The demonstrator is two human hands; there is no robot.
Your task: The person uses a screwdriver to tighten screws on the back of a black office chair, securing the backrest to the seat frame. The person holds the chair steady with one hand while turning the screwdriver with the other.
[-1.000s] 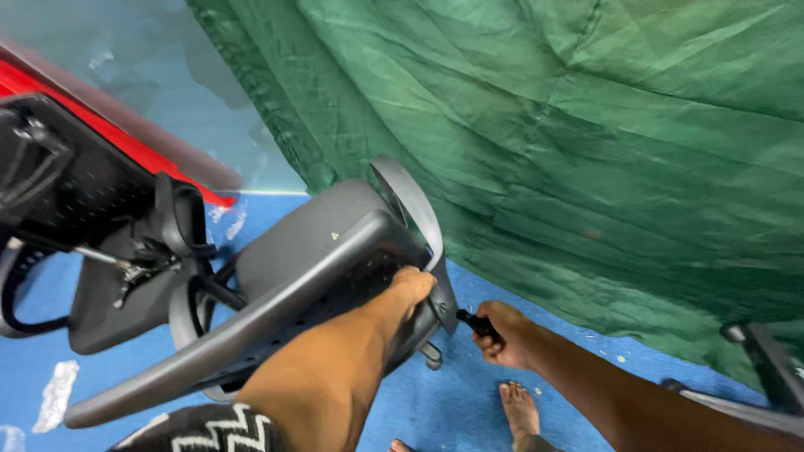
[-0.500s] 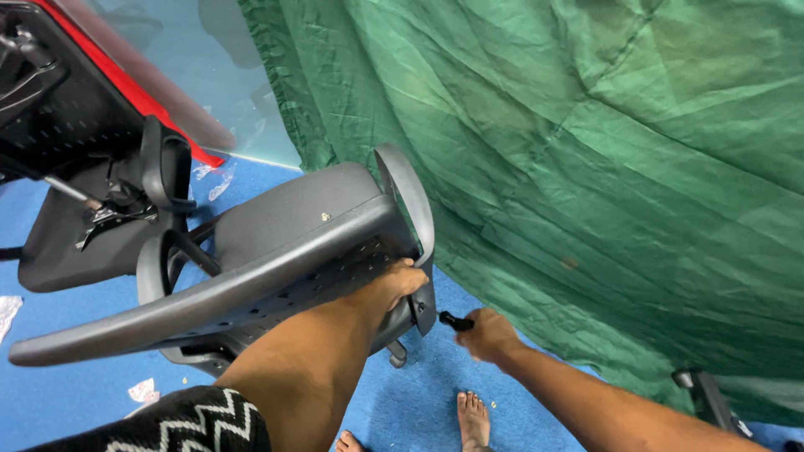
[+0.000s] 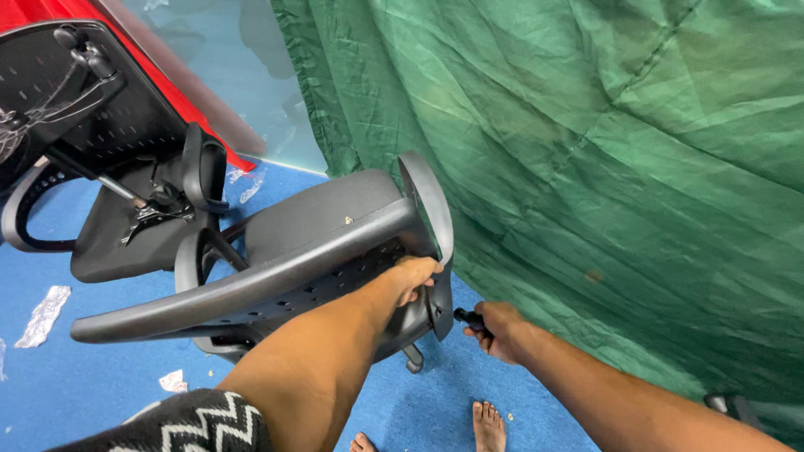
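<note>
A dark grey office chair part [image 3: 318,226] with a curved plastic frame lies tilted on its side on the blue floor. My left hand [image 3: 414,276] grips its perforated edge near the curved end. My right hand [image 3: 496,329] is closed around a small black tool handle [image 3: 467,316], whose tip points at the chair's lower edge beside a short metal stub [image 3: 412,360]. My bare feet [image 3: 488,425] show at the bottom of the view.
A green cloth sheet [image 3: 603,167] hangs along the right. Another upturned black chair [image 3: 100,142] with mechanism and armrest lies at the left, against a red panel [image 3: 184,100]. Scraps of foil [image 3: 43,314] and paper [image 3: 173,381] lie on the blue floor.
The view has shifted slightly; the chair part now sits a little more to the right in view. Both hands keep their holds, the right hand staying at the chair's lower edge.
</note>
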